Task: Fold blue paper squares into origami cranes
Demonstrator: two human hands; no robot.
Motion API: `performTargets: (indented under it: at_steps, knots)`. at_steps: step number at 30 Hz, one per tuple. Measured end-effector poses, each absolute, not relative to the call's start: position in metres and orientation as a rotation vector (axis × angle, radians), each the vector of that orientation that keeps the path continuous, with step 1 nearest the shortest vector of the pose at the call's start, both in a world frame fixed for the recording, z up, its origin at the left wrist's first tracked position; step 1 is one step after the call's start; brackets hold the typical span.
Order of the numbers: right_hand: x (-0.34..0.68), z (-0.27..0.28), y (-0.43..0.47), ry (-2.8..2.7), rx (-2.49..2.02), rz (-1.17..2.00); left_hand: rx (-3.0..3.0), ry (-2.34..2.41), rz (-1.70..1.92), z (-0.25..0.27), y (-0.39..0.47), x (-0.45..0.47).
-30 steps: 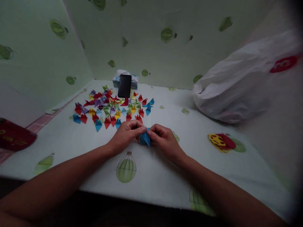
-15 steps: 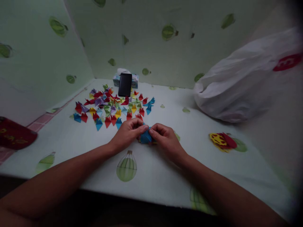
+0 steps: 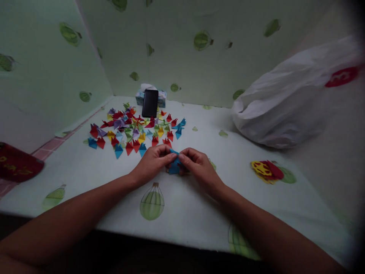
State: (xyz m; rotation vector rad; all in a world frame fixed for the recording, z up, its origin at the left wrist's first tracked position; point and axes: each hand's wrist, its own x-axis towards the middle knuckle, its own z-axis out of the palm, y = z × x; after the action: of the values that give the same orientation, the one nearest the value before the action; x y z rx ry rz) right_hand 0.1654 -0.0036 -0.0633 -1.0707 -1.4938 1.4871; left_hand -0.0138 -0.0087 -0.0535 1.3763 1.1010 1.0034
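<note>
A small piece of blue folded paper (image 3: pixel 174 167) is held between both hands above the table. My left hand (image 3: pixel 155 160) pinches its upper left side with thumb and fingers. From the other side, my right hand (image 3: pixel 196 161) grips the upper right with its thumb on top. Fingers hide part of the paper, and its exact fold cannot be made out. Just beyond the hands lies a spread of folded paper cranes (image 3: pixel 136 145) in red, blue, yellow, green and purple.
Behind the cranes a black phone (image 3: pixel 150 103) leans on a tissue box (image 3: pixel 162 99). A white plastic bag (image 3: pixel 273 110) stands at the right, near yellow and red cut-outs (image 3: pixel 264 170). A dark red object (image 3: pixel 19 163) sits at the left edge. The balloon-print tablecloth (image 3: pixel 119 205) covers the table.
The blue paper has shifted slightly in the fingers and shows a different face. Both hands keep their pinch in nearly the same place, and the view has moved a little.
</note>
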Motion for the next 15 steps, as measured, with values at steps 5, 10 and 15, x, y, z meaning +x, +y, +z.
performTargets:
  at_steps: [5, 10, 15]
  knots:
    - [0.1669, -0.0595, -0.0031, -1.682, -1.086, 1.363, 1.38, 1.089, 0.983, -0.0522, -0.008, -0.0147]
    - [0.1682, -0.0546, -0.0019, -1.796, -1.087, 1.27, 1.46, 1.111, 0.987, -0.051, -0.0084, -0.0152]
    - [0.1715, -0.0548, 0.002, -1.779, -1.066, 1.243, 1.386, 1.084, 0.98, -0.0547, -0.0063, -0.0159]
